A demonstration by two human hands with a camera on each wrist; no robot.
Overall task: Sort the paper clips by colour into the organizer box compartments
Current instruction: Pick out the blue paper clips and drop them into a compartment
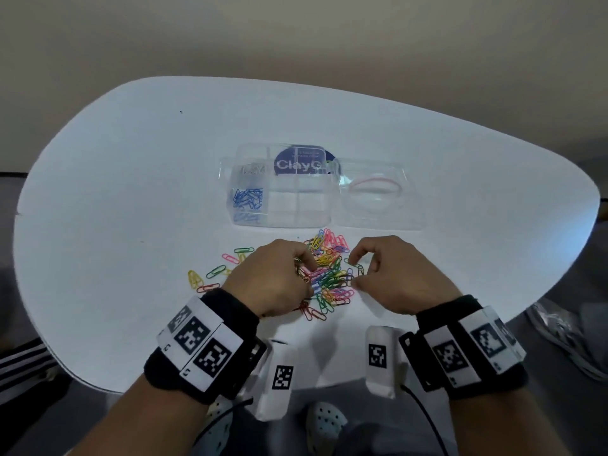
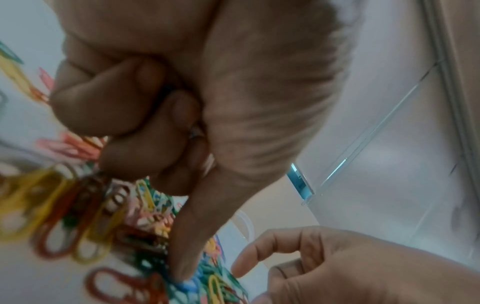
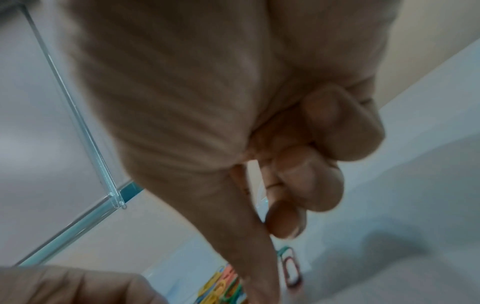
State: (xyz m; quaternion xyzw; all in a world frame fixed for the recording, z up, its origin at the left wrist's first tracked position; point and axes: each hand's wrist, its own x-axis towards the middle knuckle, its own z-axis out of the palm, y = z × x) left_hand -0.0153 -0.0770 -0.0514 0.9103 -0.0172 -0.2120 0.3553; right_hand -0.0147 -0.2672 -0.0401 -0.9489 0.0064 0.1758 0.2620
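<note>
A heap of mixed-colour paper clips [image 1: 330,274] lies on the white table [image 1: 131,192] in front of the clear organizer box [image 1: 283,189]. Its front-left compartment holds blue clips [image 1: 248,199]; pale clips [image 1: 253,169] sit in the one behind. My left hand [image 1: 304,268] is on the heap's left side, fingers curled into the palm around a few dark clips, and its thumb [image 2: 182,267] presses down on a blue clip [image 2: 189,284]. My right hand [image 1: 355,273] hovers over the heap's right edge, thumb and bent forefinger apart, holding nothing. A green and a reddish clip [image 3: 292,267] lie just beyond it.
The box's clear lid [image 1: 378,199] lies open to the right with a pink band [image 1: 375,185] on it. Stray clips [image 1: 214,271] are scattered left of the heap. The table's near edge runs just behind my wrists; shoes and the floor show below.
</note>
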